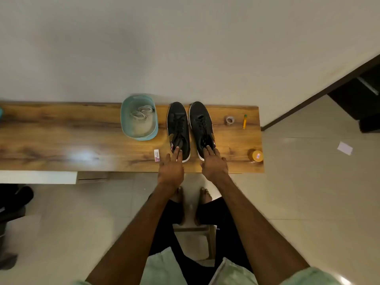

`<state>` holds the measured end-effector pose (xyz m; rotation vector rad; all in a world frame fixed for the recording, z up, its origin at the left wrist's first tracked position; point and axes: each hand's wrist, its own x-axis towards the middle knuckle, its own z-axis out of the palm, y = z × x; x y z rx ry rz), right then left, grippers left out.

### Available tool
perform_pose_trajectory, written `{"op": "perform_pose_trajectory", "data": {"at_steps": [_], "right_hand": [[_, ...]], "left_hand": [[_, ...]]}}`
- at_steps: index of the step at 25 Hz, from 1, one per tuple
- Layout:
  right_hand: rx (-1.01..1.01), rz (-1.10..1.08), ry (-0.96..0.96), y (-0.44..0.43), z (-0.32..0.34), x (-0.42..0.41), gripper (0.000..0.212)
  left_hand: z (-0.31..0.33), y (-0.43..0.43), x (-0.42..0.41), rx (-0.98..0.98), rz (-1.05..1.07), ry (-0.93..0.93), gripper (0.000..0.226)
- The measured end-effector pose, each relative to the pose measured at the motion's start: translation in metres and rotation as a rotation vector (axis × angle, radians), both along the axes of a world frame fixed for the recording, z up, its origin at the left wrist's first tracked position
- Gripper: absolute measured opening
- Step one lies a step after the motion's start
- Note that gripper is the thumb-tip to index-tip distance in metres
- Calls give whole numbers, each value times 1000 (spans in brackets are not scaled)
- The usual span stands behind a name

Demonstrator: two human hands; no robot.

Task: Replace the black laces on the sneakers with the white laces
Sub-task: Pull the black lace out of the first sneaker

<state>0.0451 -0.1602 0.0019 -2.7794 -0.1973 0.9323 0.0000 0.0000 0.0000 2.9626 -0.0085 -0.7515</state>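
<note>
Left hand (pixel 171 169) and right hand (pixel 214 164), fingers straight, seemingly on the heels of the black-laced sneakers (pixel 178 128).

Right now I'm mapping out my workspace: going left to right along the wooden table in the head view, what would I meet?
Teal tub holding the white laces → left sneaker → right sneaker → tape roll → yellow pen-like tool → orange-lidded jar.
</note>
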Motion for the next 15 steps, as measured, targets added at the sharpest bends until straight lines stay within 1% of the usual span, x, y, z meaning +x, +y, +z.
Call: {"op": "perform_pose_trajectory", "data": {"at_steps": [1,4,9,13,15], "right_hand": [[-26,16,-7,2,-11,-2,66],[-71,42,-29,6,-39,-9,69],[-101,27,-212,15,-87,-28,70],[-18,-15,-409,17,-113,-38,69],[26,-36,-457,12,-121,-38,68]], "left_hand": [[-9,-2,-1,24,-23,12,70],[-37,-4,-3,32,1,6,70],[-89,-6,-9,77,7,-88,71],[-125,-10,-14,65,44,-217,75],[-134,-13,-14,65,49,-287,76]]}}
